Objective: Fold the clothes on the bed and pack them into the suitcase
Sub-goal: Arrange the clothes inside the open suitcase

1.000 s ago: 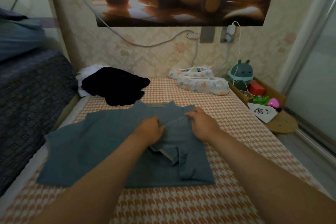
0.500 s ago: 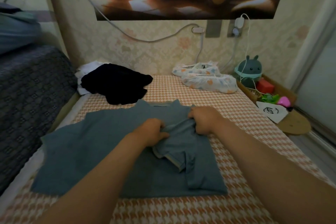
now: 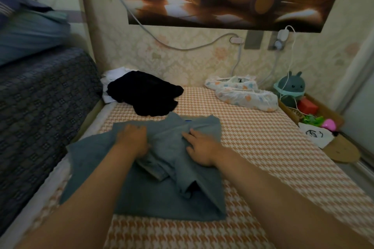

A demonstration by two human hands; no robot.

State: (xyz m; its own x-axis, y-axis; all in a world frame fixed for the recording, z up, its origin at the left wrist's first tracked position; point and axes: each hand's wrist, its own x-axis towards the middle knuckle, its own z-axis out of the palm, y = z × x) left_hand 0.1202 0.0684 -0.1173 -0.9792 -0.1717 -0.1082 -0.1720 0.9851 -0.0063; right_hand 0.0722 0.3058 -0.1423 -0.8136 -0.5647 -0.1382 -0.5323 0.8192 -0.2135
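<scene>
While both hands rest on it, the blue-grey shirt (image 3: 145, 194) lies on the bed (image 3: 273, 147), on the orange-and-white houndstooth cover. The shirt's right side is folded in over its middle, with a sleeve bunched on top. Its left side is spread flat.

Left hand (image 3: 131, 139): on the shirt's upper left part. Fingers curl down into the cloth and grip a bunched fold. Slight blur here.

Right hand (image 3: 200, 147): on the shirt's upper right part. Fingers are straight and a little spread, palm pressed flat on the folded layer, nothing held.

Surroundings, all placed from the shirt:
- Just beyond its collar lies a crumpled black garment (image 3: 145, 95). Cannot tell whether the two touch.
- A white garment (image 3: 113, 75) shows under the far side of the black one.
- Beyond and to the right, well apart and by the wall, are two pale flower-print covers (image 3: 247, 97).
- Farther right, off the bed's edge, is a round grey-green toy (image 3: 291, 89) with ears.
- To the left is a dark patterned blanket (image 3: 40, 97), raised above the shirt's level.
</scene>
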